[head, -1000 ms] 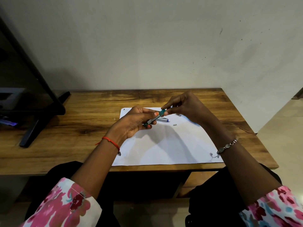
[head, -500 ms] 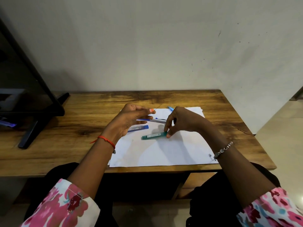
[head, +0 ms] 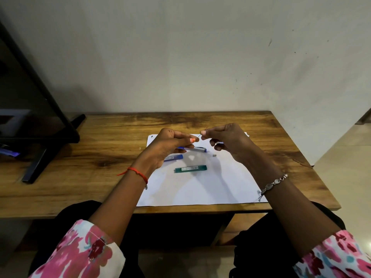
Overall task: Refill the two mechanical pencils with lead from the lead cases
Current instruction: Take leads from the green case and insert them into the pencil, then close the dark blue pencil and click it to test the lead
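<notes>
Both hands are raised over a white paper sheet (head: 200,189). My right hand (head: 226,141) pinches a thin dark pencil lead (head: 203,131) between thumb and forefinger. My left hand (head: 170,145) has its fingertips closed right beside that pinch, touching or nearly touching the lead's lower end. A green lead case (head: 190,168) lies flat on the paper below the hands. A blue lead case (head: 174,157) lies partly under my left hand. A blue and silver mechanical pencil (head: 197,149) lies between the hands on the paper. A small grey cap or eraser (head: 214,155) lies to its right.
The paper lies on a wooden desk (head: 100,157) against a plain wall. A dark monitor (head: 24,109) on its stand fills the desk's left end. The desk's right edge drops off to a tiled floor (head: 345,157).
The green lead case went from both hands down onto the paper. My right hand let go of it and rose; it now pinches a lead next to my left fingertips.
</notes>
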`<control>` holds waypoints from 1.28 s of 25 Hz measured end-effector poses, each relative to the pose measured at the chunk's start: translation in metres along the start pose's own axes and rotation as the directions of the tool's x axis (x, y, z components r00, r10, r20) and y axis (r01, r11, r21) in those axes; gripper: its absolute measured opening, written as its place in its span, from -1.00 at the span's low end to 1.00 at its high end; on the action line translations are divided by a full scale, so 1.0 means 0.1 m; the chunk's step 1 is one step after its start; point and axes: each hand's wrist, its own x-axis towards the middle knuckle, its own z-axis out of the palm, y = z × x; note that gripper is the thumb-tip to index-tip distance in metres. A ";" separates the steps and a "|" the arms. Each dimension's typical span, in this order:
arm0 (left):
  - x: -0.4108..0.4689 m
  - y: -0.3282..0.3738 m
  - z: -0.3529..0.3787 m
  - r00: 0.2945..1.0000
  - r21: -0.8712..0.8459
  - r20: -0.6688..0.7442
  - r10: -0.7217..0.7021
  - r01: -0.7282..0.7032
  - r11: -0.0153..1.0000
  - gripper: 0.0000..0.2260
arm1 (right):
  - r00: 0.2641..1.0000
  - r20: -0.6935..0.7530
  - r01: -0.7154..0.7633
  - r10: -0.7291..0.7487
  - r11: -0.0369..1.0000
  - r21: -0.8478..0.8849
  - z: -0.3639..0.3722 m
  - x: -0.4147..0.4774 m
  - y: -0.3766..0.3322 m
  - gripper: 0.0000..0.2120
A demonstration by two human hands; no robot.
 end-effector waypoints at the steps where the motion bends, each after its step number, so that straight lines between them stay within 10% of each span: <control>1: 0.01 0.01 0.01 1.000 0.001 -0.003 0.005 -0.005 1.000 -0.85 | 1.000 -0.007 -0.003 0.003 1.000 0.006 -0.01 0.00 -0.01 -0.91; 5: 0.09 -0.07 0.06 0.965 0.416 -0.161 0.205 -0.122 0.901 -0.88 | 0.993 -0.115 0.032 -0.030 0.999 0.021 -0.06 0.03 -0.02 -0.92; 12: 0.17 -0.19 0.18 0.945 0.814 0.010 0.328 -0.198 0.546 -0.83 | 0.964 -0.256 0.065 -0.077 0.996 -0.056 -0.05 0.07 -0.02 -0.88; 23: 0.11 0.07 0.22 0.820 0.333 -0.301 0.488 -0.389 0.859 -0.87 | 0.653 -0.563 0.580 -0.507 0.813 -0.060 0.01 -0.02 -0.33 -0.88; 32: 0.02 0.09 0.24 0.814 0.293 -0.263 0.518 -0.444 0.847 -0.88 | 0.600 -0.474 0.687 -0.644 0.719 -0.107 0.13 -0.17 -0.41 -0.88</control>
